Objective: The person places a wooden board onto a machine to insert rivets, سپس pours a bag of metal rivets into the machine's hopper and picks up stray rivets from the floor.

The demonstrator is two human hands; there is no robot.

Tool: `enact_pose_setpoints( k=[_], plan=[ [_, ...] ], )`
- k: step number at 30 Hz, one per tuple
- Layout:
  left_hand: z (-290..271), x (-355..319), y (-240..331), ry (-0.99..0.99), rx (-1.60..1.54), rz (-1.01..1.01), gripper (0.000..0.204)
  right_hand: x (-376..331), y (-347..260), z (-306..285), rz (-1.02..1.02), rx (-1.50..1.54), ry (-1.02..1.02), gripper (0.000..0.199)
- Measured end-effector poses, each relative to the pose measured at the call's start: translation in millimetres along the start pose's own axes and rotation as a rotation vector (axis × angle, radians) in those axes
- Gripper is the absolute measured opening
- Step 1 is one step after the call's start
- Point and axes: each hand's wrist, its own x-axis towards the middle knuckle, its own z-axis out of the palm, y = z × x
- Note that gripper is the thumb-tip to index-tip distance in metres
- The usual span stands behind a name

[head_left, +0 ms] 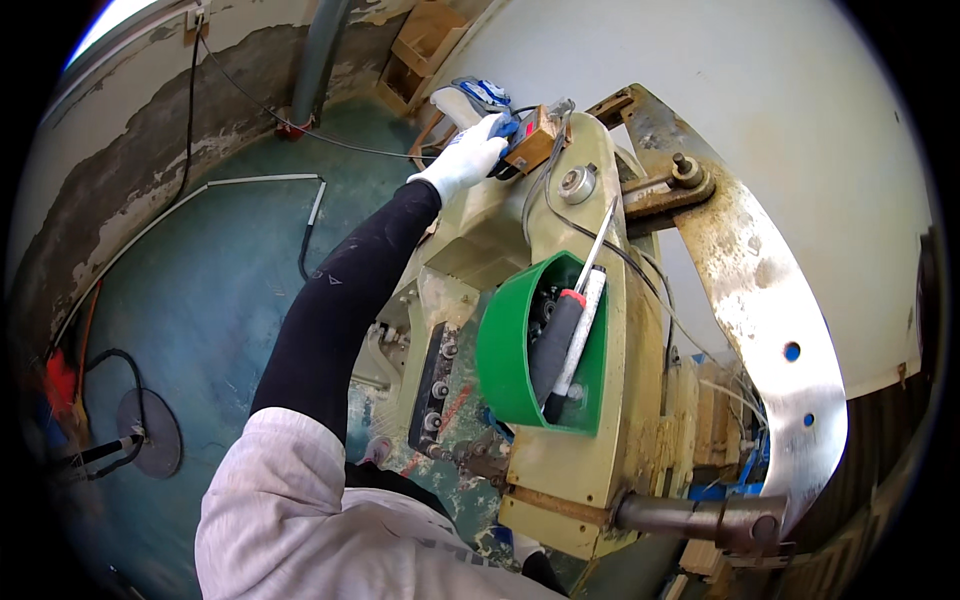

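- The left hand [468, 160], in a white glove with blue on it, is stretched up to a small orange-brown control box [532, 138] at the top of the beige machine [560, 440]; the grip is closed around the box's near end.
- The box looks light and rigid, probably a hard casing, so it should be easy to hold by its sides. A grey cable [545, 215] hangs off it, so tugging it far would likely be resisted.
- The box sits up top, just beside a round metal boss [578, 184] and a rusty lever arm [668, 186].
- Lower down, a green plastic tub [510, 350] is fixed to the machine's side, with a black-handled tool [556, 345] and a white-and-red stick [582, 325] standing in it.
- Hidden stuff: the fingertips are tucked behind the box, so which button or face is pressed can't be made out.
- The right hand isn't seen anywhere.
- What else sits in the bottom of the tub is too dark to tell.
- The big curved steel plate [790, 400] is cut off at the right rim.
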Motion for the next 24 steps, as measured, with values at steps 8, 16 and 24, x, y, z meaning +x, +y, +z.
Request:
enact_pose_setpoints(
  k=[8, 16, 24],
  plan=[
    [-6, -60, -14, 0.026, -0.069, 0.031, 0.065, 52, -40, 39, -0.310, 0.033, -0.170, 0.024],
    [11, -28, 5, 0.036, -0.015, 0.020, 0.063, -9, -26, 58, -0.115, -0.019, -0.168, 0.025],
    [5, -11, 3, 0.072, 0.131, 0.015, 0.059, -36, -4, 31, 0.012, 0.024, -0.061, 0.027]
  ],
)
